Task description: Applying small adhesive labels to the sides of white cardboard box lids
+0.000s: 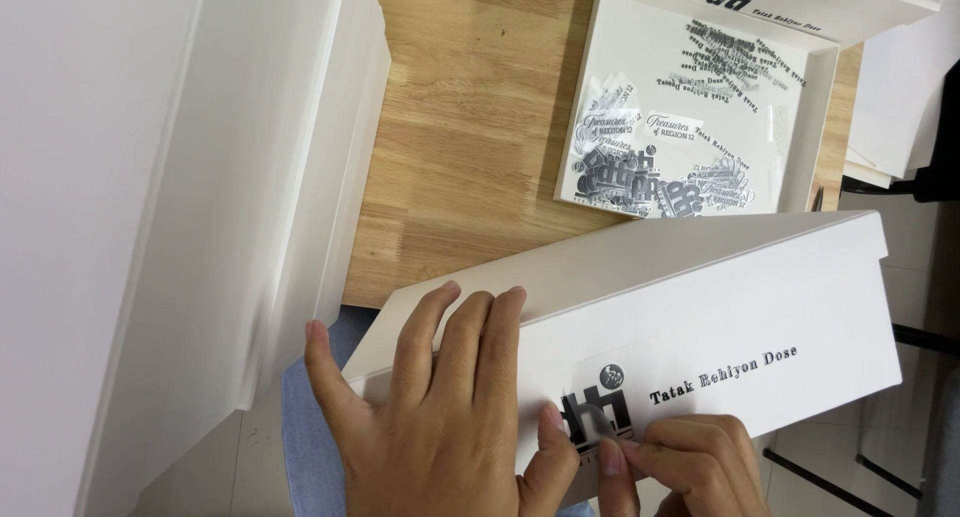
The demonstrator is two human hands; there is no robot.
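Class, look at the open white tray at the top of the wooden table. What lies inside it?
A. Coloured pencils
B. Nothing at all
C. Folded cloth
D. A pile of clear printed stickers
D: the white tray on the wooden table holds a loose pile of clear stickers with dark print.

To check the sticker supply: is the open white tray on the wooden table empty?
No, the tray holds many loose black-printed stickers.
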